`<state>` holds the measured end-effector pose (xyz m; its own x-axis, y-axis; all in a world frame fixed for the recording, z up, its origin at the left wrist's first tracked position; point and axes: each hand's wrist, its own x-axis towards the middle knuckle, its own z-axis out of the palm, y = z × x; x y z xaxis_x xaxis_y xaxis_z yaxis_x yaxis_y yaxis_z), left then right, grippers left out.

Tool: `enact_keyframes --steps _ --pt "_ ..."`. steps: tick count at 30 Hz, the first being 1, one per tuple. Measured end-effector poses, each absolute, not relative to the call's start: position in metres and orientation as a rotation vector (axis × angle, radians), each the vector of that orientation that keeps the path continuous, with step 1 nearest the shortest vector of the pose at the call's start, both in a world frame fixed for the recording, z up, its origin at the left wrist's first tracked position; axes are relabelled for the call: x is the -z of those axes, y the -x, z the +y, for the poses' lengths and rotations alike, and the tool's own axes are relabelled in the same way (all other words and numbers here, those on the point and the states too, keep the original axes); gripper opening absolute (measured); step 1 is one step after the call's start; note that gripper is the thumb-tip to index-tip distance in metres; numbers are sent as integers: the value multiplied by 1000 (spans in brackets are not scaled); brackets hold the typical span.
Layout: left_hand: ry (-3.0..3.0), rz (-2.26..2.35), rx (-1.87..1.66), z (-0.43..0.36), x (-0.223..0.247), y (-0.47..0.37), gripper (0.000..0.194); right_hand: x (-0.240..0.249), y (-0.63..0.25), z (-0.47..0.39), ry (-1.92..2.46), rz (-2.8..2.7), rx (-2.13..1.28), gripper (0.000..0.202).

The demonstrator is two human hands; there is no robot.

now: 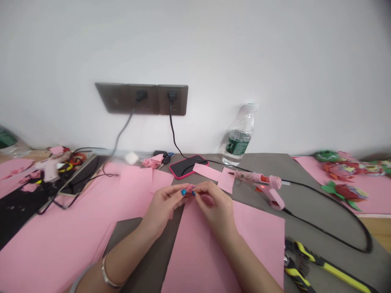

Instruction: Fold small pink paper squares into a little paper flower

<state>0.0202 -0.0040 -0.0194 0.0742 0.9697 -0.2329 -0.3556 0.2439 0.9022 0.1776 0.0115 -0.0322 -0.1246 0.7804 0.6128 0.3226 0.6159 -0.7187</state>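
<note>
Between the fingertips of both hands is a small folded piece of pink paper [190,188], partly hidden by the fingers. My left hand [163,205] pinches its left side, thumb on top. From the other side, the thumb and fingers of my right hand [215,203] close on it. Below the hands lies a large pink paper sheet [195,252]. Just beyond them rests a phone with a pink case [188,167]. A pink glue gun [264,185] lies to the right on small pink paper pieces [226,180].
A water bottle [238,136] stands by the wall. Yellow-and-black pliers [324,264] lie at the front right. The glue gun's black cord [332,195] loops rightward. Paper flowers [348,191] sit far right. More pink sheets [73,228] and another phone [87,173] lie left.
</note>
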Motion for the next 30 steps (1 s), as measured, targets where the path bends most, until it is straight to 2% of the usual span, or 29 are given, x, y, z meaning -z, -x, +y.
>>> enact_keyframes --steps 17,30 --pt "-617 967 -1154 -10 16 -28 26 38 -180 17 1050 -1649 -661 15" --pt "-747 1157 -1215 -8 18 -29 22 37 -175 13 1009 -1596 -776 13"
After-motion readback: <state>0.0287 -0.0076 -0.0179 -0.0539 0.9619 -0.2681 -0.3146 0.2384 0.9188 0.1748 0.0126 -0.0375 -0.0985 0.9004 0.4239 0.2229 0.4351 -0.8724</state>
